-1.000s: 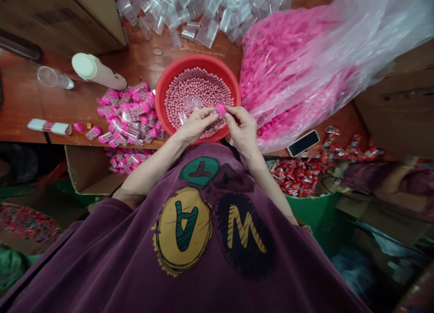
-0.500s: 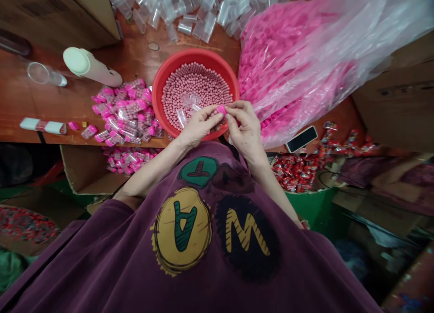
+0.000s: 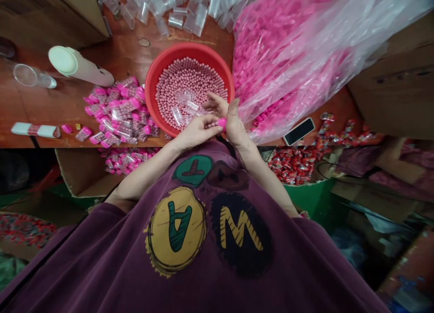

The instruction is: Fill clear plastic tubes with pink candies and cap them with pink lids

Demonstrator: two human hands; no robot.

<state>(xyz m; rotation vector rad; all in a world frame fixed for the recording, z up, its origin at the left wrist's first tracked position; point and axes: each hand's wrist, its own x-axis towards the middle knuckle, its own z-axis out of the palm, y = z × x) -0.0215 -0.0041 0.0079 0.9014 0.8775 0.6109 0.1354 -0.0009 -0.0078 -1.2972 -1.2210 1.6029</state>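
My left hand (image 3: 195, 131) grips a small clear container of pink balls by its side, just over the near rim of a red bowl. Its bright pink cap (image 3: 221, 123) points right, toward the palm of my right hand (image 3: 233, 122). That hand is open, thumb raised and fingers stretched over the bowl; the palm is at the cap, though I cannot tell how firmly they touch. Pink balls (image 3: 190, 73) fill much of the red bowl (image 3: 151, 93), with several clear empty containers (image 3: 191, 107) lying on them. Most of the held container is hidden by my fingers.
Capped filled containers (image 3: 118, 109) are heaped left of the bowl, beside a pale upright bottle (image 3: 81, 66). A plastic bag of pink caps (image 3: 271, 64) stands right, near a phone (image 3: 299, 131). Clear containers (image 3: 176, 21) lie behind. An open carton (image 3: 76, 168) sits below the table edge.
My right fingers have let go of the pink cap and opened out, and the palm has come round to the cap end. The view has shifted slightly.
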